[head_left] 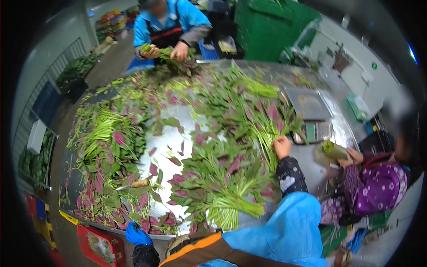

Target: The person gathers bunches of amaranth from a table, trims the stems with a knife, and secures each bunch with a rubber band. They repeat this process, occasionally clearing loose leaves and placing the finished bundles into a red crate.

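Observation:
My right hand, bare below a dark patterned cuff, is closed on green stems at the right side of a leafy pile. At the table's near left edge is my left hand in a blue glove, beside loose purple and green leaves; how its fingers are bent is too blurred to tell. A bundle with pale stems lies between my hands, near the front. Another large pile covers the left part of the metal table. A knife with a tan handle rests among the leaves.
Across the table, a person in blue holds a bunch of greens. On the right, a person in purple holds a wrapped bundle. A scale stands near them. A red crate is below the left edge.

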{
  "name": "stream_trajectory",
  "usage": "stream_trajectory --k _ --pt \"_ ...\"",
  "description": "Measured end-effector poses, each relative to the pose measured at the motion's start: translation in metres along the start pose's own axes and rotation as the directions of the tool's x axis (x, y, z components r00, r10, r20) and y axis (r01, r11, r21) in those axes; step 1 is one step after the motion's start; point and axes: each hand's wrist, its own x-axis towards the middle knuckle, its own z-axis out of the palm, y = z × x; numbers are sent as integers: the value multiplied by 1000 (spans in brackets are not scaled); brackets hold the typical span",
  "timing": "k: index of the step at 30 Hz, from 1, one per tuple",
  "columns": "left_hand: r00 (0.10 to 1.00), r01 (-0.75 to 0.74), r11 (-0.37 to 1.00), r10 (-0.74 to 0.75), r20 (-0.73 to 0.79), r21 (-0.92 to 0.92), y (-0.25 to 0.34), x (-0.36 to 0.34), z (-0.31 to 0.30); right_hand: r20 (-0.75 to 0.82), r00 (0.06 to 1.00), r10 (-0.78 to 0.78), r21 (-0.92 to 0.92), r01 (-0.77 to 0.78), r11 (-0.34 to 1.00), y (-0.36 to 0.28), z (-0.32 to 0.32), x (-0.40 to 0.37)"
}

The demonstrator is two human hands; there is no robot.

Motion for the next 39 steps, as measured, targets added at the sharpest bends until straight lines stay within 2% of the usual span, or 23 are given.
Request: stream_trajectory --k 1,2,3,4,5,6,7,8,9,11,13,15,17,18,21,25,29,30,33,34,36,37,39 --pt "1000 -3 1000 3 -6 -17 5 1 -5 -4 948 319 420 -287 861 -13 1 8" --pt "1000 1 1000 -1 -20 -20 10 2 -7 -20 918 396 684 -276 675 -19 0 21" --pt "1000 2 1000 -3 -26 -18 14 4 -11 -1 876 483 875 -233 423 -23 1 29" --pt "1000 3 1000 -3 -26 -13 17 5 -15 48 874 484 900 -248 358 -41 11 28" --pt "1000 11 1000 -11 -7 -26 17 5 -16 -96 949 301 746 -132 653 -65 32 15" --pt "1000 22 999 -21 14 -40 16 5 -14 -179 977 -119 395 182 900 -125 66 -25" --pt "999 35 998 -33 40 -47 13 5 -14 297 625 -722 112 728 676 -145 97 -43" --pt "994 100 991 -95 61 -88 9 4 -1 639 481 -601 327 537 778 -221 98 -106" --pt "982 179 978 -170 82 -110 -2 2 5 868 -87 -490 490 320 811 -234 110 -136" --pt "998 59 997 -59 8 -47 15 9 -17 830 -529 -179 493 543 679 -256 125 -177" --pt "998 64 998 -64 -12 -17 26 12 -28 811 -259 -525 583 446 679 -272 131 -198" --pt "997 69 998 -69 -20 -1 24 10 -26 810 -31 -586 524 487 699 -271 140 -208" --pt "994 111 994 -111 -4 -19 22 8 -25 843 -54 -535 425 677 601 -273 144 -213" --pt "992 128 992 -128 7 -6 22 8 -26 878 -141 -457 418 691 590 -273 146 -216" --pt "989 145 989 -145 18 1 22 8 -27 883 -344 -321 465 537 704 -255 157 -223" --pt "989 148 989 -147 22 -10 19 8 -24 877 -373 -303 467 515 719 -253 178 -231" --pt "986 160 986 -157 47 -55 22 14 -34 873 -329 -359 478 441 760 -268 217 -235" --pt "982 162 982 -151 118 -94 20 16 -41 891 -300 -341 442 403 801 -270 230 -235" --pt "982 187 838 -181 62 -512 -3 18 -45 901 -191 -390 434 335 837 -292 271 -233" --pt "986 133 836 -165 -12 -532 -14 27 -52 904 -133 -406 426 346 836 -297 289 -231" --pt "988 134 838 -157 2 -530 -49 56 -63 898 -20 -440 416 369 831 -312 333 -229" --pt "988 134 836 -154 6 -532 -69 76 -66 932 26 -362 329 361 873 -338 348 -232" --pt "991 73 891 -114 -64 -447 -113 118 -65 894 115 -432 358 393 847 -354 405 -233"
